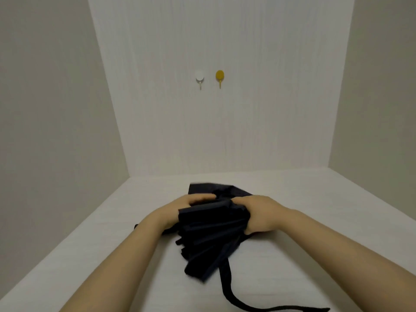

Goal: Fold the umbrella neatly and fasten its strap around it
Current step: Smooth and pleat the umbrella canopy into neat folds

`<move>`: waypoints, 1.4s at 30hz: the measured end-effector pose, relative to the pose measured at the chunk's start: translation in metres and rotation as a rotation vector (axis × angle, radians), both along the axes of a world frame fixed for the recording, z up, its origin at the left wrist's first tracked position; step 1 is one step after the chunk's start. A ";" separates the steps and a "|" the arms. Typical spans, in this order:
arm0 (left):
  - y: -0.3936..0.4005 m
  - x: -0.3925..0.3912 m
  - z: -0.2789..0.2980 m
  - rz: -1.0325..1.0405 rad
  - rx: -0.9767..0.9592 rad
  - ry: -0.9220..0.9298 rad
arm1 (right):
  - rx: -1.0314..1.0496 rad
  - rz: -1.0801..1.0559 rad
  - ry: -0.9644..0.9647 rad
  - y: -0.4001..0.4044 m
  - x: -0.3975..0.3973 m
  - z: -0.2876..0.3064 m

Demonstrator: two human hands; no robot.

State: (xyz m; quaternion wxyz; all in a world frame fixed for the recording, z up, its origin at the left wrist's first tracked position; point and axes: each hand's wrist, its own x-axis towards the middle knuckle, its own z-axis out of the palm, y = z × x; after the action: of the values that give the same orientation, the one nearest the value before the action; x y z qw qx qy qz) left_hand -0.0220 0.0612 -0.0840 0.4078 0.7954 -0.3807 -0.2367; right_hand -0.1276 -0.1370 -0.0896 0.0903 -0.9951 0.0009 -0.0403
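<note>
While the black umbrella (pixel 211 230) lies bunched on the white table (pixel 304 221) in front of us, we have both hands on it. Our left hand (pixel 186 207) comes in from the left side of the bundle, its fingers curled over the upper folds of the canopy with the fingertips lying across the dark cloth, so it grips the fabric. Our right hand (pixel 258 213) closes on the right side of the bundle, fingers bent inward and tucked into the cloth, the back of the hand facing us; the fingertips themselves are hidden in the folds. The canopy is gathered into loose, uneven pleats that fan toward us, and part of it spreads flat on the table beyond our hands. A long dark strap (pixel 231 289) trails from the lower part of the bundle toward us and curves off to the right along the table, lying loose and not wrapped around anything. On the wall behind the table, well above the umbrella, a white hook (pixel 199 77) and a yellow hook (pixel 220 76) sit side by side
</note>
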 end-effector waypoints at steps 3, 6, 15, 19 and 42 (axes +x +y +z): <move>0.010 0.001 0.006 0.241 -0.315 0.262 | 0.222 -0.108 0.020 0.000 0.009 0.005; 0.018 -0.010 0.023 0.435 -0.519 0.110 | 0.357 -0.224 0.039 0.001 0.021 0.011; 0.027 -0.075 0.013 -0.141 0.120 -1.155 | 0.458 -0.356 0.244 -0.002 0.048 0.017; 0.016 -0.059 -0.010 -0.117 0.568 -1.021 | 0.543 -0.280 0.428 -0.001 0.037 0.023; -0.030 -0.003 -0.009 0.402 -0.248 0.079 | 0.171 -0.282 -0.105 -0.007 -0.007 -0.002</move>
State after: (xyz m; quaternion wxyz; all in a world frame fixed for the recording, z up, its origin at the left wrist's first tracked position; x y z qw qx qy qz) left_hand -0.0250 0.0316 -0.0933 0.5558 0.7893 -0.2244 -0.1332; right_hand -0.1347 -0.1443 -0.0913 0.1679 -0.9703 0.1391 -0.1043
